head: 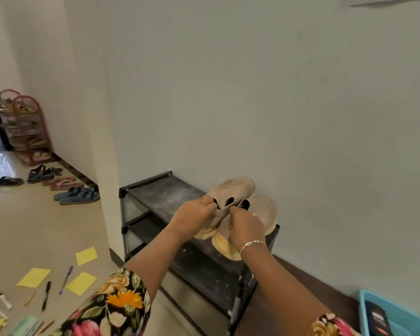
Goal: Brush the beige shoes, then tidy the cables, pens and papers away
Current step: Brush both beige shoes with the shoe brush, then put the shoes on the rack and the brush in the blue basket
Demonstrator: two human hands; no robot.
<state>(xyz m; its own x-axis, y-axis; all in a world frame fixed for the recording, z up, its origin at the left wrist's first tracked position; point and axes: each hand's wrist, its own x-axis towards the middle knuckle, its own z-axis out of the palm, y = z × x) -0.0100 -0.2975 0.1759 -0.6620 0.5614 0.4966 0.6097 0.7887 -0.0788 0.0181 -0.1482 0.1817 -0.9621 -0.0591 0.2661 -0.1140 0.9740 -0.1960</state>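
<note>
- Beige suede shoes (238,187) are shown as a pair on the top shelf of a black shoe rack (160,192) that is set against the wall. The two shoes are touching side by side.
- The long axis of each shoe is directed away from the person: toes toward the wall, heels and openings toward the hands.
- The left hand (194,215) is shown with fingers curled and pinched on the collar of the left-hand shoe. The right hand (245,226) is clamped in the same way on the collar of its neighbour. The two hands are just beside each other.
- The pair therefore lies directly ahead of the fingers and is already gripped at the heel end. Neither hand is nearer than the other. A pull toward the body would be made along the long axis, heels first.
- No brush is seen in either hand or elsewhere in view, so brushing is judged not yet begun. Whether the pair is being lifted or set down cannot be told.
- Yellow papers (81,283), a purple pen (66,280) and a black marker (46,295) are scattered on the floor to the left, well apart from the rack.
- A blue basket (410,318) is placed at lower right. No cables can be made out.
</note>
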